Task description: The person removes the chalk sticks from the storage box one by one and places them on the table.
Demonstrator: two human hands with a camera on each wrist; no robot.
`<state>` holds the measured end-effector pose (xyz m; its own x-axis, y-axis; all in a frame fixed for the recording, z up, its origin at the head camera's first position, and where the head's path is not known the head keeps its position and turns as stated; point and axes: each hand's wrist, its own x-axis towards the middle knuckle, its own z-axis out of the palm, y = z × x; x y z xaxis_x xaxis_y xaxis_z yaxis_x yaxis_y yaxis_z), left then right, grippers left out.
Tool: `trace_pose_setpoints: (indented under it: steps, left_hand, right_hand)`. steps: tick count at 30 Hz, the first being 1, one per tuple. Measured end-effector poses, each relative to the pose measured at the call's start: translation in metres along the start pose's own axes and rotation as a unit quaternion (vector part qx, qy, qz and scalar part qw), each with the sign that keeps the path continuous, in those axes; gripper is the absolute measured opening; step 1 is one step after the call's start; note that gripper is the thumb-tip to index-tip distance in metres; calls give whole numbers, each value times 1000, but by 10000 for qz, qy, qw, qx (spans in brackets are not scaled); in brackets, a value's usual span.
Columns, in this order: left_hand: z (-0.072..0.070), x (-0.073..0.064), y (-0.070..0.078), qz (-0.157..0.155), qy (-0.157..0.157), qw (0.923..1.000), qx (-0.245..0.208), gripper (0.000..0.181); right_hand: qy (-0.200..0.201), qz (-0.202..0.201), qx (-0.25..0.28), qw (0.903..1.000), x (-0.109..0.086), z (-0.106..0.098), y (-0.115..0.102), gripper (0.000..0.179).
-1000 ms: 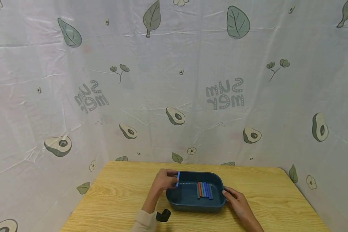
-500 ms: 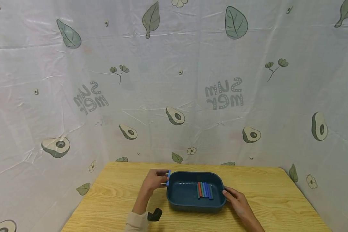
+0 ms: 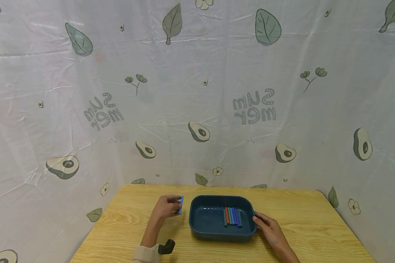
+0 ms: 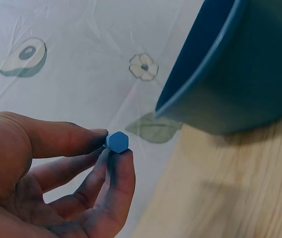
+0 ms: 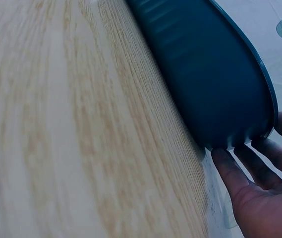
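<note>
Gap showing between edge of tub [image 3: 222,236] and blue stick [image 4: 118,142]; we're pinching stick in left fingers [image 4: 122,183], gripping tub with right fingers [image 5: 228,173].

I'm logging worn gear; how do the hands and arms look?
The left hand and right hand are gloveless, with dark smudges on the fingers. A cream sleeve and black angular piece show at the left forearm; no right sleeve shows.

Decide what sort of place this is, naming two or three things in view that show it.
Probably a curtained-off indoor tabletop workspace: a glossy pale avocado-print sheet hangs behind and on both sides of a yellowish wood-grain table, where a dark teal rounded-rectangular container holds thin coloured sticks.
</note>
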<state>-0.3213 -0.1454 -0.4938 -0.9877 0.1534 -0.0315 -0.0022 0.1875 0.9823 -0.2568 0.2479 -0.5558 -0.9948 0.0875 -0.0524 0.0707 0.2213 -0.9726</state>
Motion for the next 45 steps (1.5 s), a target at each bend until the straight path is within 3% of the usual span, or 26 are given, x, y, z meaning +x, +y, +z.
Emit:
trace_pose_setpoints:
  steps: [15, 30, 39, 45]
  left_hand:
    - [-20, -4, -25, -199, 25, 9998, 79, 43]
    - [-22, -3, -54, -121, 92, 9985, 528, 39]
    - [-17, -3, -53, -115, 89, 9942, 1061, 35]
    - [-10, 1, -57, 48, 334, 9859, 1642, 32]
  right_hand:
    - [-47, -16, 112, 9999, 1, 0, 1, 61]
    - [14, 34, 243, 9997, 0, 1, 0, 58]
    - [-69, 22, 116, 9999, 4, -2, -1, 62]
    - [-109, 54, 113, 9999, 5, -4, -1, 62]
